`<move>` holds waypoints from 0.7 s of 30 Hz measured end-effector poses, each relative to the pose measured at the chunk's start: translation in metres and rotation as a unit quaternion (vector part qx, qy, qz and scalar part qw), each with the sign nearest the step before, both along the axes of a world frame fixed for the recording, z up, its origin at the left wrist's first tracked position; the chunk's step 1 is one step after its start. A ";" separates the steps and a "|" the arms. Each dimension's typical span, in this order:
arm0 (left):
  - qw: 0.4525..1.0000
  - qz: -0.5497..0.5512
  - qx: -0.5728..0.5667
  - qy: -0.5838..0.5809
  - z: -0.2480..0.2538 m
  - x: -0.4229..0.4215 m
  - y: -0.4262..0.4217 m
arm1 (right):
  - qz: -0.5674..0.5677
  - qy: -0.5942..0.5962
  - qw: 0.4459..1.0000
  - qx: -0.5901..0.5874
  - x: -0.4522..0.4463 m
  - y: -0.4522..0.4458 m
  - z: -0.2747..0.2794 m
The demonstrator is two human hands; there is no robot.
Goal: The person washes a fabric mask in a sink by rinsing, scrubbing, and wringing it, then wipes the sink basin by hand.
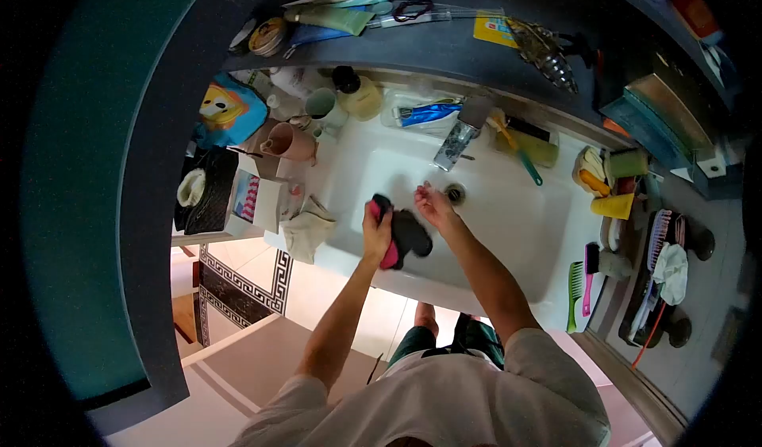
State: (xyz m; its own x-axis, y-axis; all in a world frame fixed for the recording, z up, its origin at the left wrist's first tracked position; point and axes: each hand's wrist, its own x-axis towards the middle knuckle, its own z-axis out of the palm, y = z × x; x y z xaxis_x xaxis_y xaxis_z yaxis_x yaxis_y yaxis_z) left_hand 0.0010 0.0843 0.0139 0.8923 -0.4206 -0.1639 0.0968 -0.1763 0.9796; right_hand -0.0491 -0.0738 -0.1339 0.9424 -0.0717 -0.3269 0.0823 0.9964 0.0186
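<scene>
My left hand (375, 236) is closed around a soft black-and-pink item (409, 234), shaped somewhat like a small shoe, over the front of the white sink (508, 264). Its exact kind is not clear. To its right, my right hand (432, 205) is bare, with fingers apart and loosely bent. That hand is below the metal faucet (456, 145) and just left of the drain (455, 194). No gap shows clearly between the item's dark part and the right wrist, so I cannot tell whether they touch.
A pink cup (290, 142), a pump bottle (358, 94) and a pale cloth (306, 236) line the sink's left side. A green-handled brush (520, 152) rests behind the drain. At right lie a green comb (575, 296) and a yellow tube (612, 206). A dark shelf (429, 46) overhangs the back.
</scene>
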 end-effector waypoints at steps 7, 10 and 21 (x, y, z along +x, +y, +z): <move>0.964 -0.259 -0.051 0.024 0.000 0.024 -0.104 | -0.043 0.250 0.903 -0.348 -0.036 -0.055 0.097; 0.953 -0.292 -0.070 0.045 0.003 0.019 -0.110 | -0.073 0.321 0.644 -0.691 -0.070 -0.076 0.137; 0.957 -0.287 -0.013 -0.024 0.015 0.012 -0.109 | -0.112 0.142 0.262 -0.948 -0.040 -0.096 0.287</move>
State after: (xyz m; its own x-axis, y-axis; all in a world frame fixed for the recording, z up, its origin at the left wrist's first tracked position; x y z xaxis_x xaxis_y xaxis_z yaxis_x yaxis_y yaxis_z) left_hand 0.0127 -0.0251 0.0292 0.5189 -0.8477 -0.1102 -0.0545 -0.1615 0.9854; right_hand -0.0889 -0.1699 0.1528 0.8018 -0.4018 0.4424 -0.1262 -0.8375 -0.5317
